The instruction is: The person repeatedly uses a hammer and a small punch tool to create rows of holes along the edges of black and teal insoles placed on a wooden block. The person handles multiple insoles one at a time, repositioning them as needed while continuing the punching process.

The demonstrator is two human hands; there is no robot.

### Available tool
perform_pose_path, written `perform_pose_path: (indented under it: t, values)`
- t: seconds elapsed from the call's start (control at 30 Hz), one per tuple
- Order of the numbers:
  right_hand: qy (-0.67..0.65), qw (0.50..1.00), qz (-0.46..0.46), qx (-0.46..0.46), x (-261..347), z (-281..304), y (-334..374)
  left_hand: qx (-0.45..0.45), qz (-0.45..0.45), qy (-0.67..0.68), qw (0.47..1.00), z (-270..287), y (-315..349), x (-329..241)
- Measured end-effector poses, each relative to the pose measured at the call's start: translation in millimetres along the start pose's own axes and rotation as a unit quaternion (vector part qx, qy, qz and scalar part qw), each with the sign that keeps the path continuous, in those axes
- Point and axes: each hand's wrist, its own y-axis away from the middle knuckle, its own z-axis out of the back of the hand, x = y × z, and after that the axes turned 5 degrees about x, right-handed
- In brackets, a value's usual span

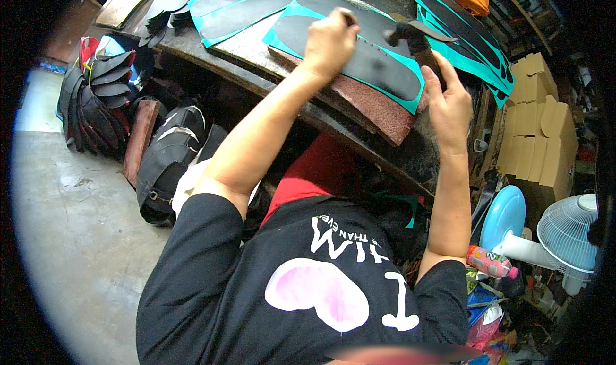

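Observation:
My left hand (330, 44) is closed in a fist over a teal-edged sheet with dark grey shapes (382, 63). Something small and dark shows at its fingertips, but I cannot make out what. In my right hand (449, 105) is a hammer (420, 44), its dark handle between thumb and fingers. The hammer's head is raised above the sheet's right part and looks slightly blurred. Beneath the sheet lies a reddish-brown board (378, 111), close to the bench's near edge.
More teal-edged pieces lie on the bench at left (237, 15) and right (465, 37). Stacked dark curved pieces (96, 98) and a black bag (173, 163) sit at the left. Yellowish cartons (536, 134), a fan (568, 233) and a pink bottle (491, 262) are at the right.

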Motion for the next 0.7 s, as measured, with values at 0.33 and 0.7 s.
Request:
perform_pose_path:
  t: [0.33,0.7]
  values:
    - [-0.136,0.972,0.159,-0.103,22.5,24.8,10.3,0.04,-0.068,-0.041,0.996,-1.2,-1.3,0.6]
    - [-0.143,0.986,0.076,-0.05,8.9,41.3,13.7,0.045,0.047,0.079,0.995,-2.6,-4.6,9.3]
